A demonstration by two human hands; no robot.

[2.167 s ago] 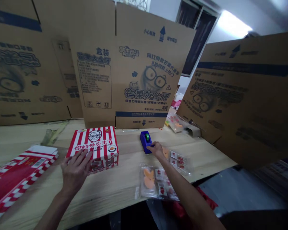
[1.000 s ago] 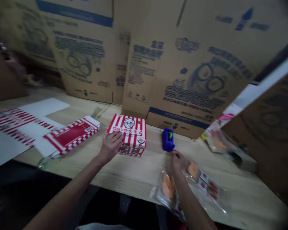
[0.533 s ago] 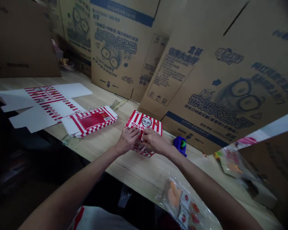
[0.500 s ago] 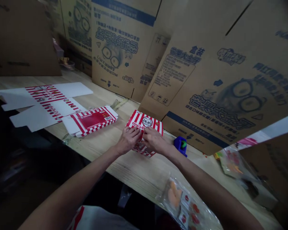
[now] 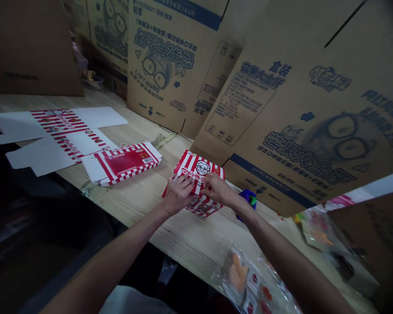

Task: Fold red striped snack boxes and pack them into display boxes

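Head view, from the left: a white-and-striped unfolded carton (image 5: 60, 135) lies flat on the tabletop (image 5: 183, 240), partly under a folded striped carton (image 5: 129, 162). Right of them, the red-and-white box (image 5: 197, 168) has its long axis left to right, right end slightly nearer, its printed lettering reading upright from the near side. The left hand (image 5: 179, 192) rests its bent fingers, held together, over the lid's left part; the right hand (image 5: 218, 188) curls its fingers at the near lid edge. I cannot tell whether either pinches anything. Pale wood shows between box and near table edge; a large cardboard carton (image 5: 265, 100) stands just beyond. A blue tape dispenser (image 5: 244, 195) sits close right, clear packs (image 5: 249, 279) nearer.
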